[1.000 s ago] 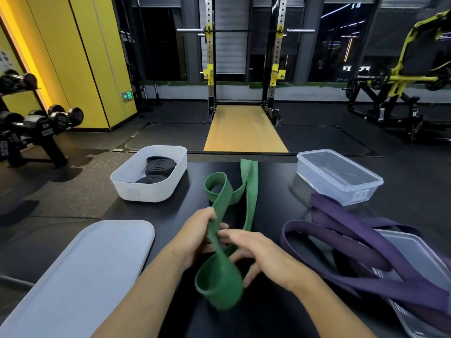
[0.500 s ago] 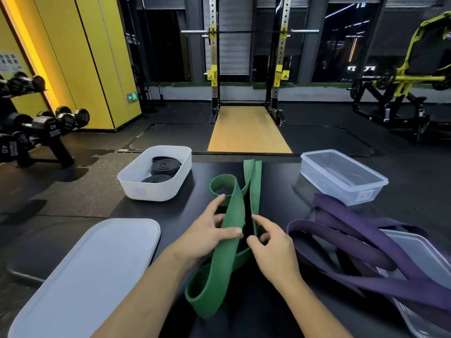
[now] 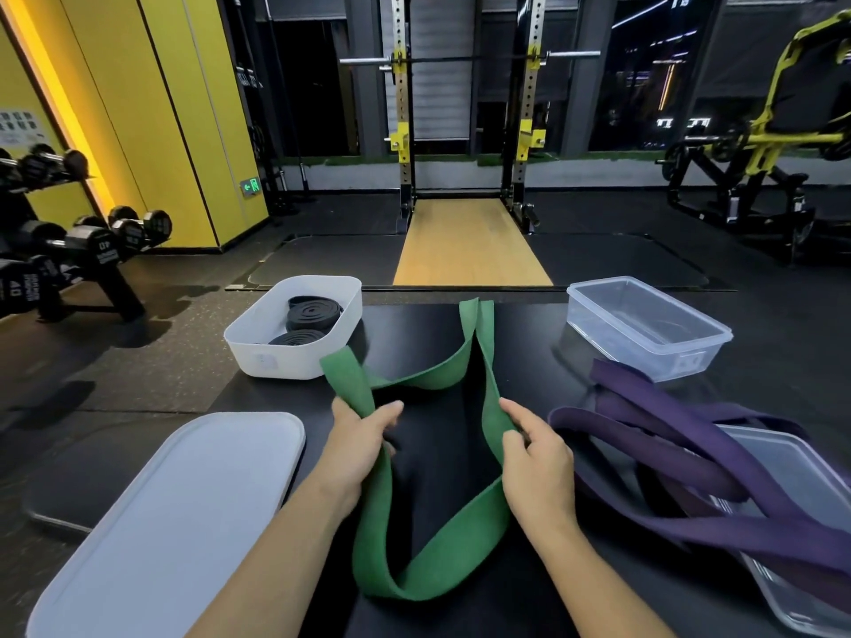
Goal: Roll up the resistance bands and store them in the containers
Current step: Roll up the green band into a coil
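While both hands hold 1 band above it, the black table carries every item of the task. A white lid lies flat at the near left. Loose purple bands sprawl in a tangle at the near right. Their far loops lie just beside the clear container, and their near strands lie across a clear lid. The green band, unrolled, forms 1 large open loop down the middle of the table. Its far end is folded at the far edge, and its near end sags between the forearms. The clear container stands at the far right. The white container stands at the far left and holds 2 black rolled bands, coiled tight. The left hand grips the green band's left strand, thumb and fingers curled round it. The right hand pinches the right strand between thumb and fingers. The 2 hands are apart, with bare table showing between them.
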The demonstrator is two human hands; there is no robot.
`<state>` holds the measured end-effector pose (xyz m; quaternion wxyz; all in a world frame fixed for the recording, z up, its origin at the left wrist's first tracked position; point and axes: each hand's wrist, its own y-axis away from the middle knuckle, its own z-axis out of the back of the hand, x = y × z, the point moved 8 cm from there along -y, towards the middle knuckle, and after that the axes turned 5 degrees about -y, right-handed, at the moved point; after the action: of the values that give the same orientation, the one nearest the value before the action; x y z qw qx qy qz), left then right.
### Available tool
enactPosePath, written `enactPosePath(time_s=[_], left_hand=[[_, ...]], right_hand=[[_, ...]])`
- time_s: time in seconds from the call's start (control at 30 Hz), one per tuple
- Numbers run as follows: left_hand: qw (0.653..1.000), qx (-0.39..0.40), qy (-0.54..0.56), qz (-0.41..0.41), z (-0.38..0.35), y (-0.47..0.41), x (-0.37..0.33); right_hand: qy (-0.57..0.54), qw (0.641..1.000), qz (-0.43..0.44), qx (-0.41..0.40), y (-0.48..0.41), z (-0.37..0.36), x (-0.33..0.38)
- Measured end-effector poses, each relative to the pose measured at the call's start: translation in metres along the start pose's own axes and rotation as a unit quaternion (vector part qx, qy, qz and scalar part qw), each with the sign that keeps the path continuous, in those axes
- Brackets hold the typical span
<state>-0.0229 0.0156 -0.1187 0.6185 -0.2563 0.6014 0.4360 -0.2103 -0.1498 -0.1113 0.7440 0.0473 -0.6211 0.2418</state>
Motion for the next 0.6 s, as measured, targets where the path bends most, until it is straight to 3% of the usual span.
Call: enactPosePath(time_s=[0.13, 0.23, 0.3, 0.5, 0.6], left_hand=[[0.997, -0.025, -0.067, 0.017, 0.0, 0.004, -0.009], [0.987, 0.054, -0.14, 0.051, -0.014, 0.018, -0.013], [0.981, 0.123, -0.149, 0.027, -0.024, 0.03, -0.022], [0.952, 0.277, -0.13, 0.021, -0.029, 0.056, -0.019], [0.943, 0.329, -0.035, 0.033, -0.027, 0.069, -0.016]], right_hand=[[-0.012, 0.999, -0.004, 0.034, 0.0, -0.005, 0.0], [-0.032, 0.998, -0.014, 0.052, -0.001, -0.008, -0.002], [-0.049, 0.997, 0.001, 0.058, 0.001, -0.009, 0.0], [-0.08, 0.993, 0.069, 0.045, 0.0, -0.006, 0.006], [-0.051, 0.995, 0.063, 0.057, -0.001, -0.008, 0.005]])
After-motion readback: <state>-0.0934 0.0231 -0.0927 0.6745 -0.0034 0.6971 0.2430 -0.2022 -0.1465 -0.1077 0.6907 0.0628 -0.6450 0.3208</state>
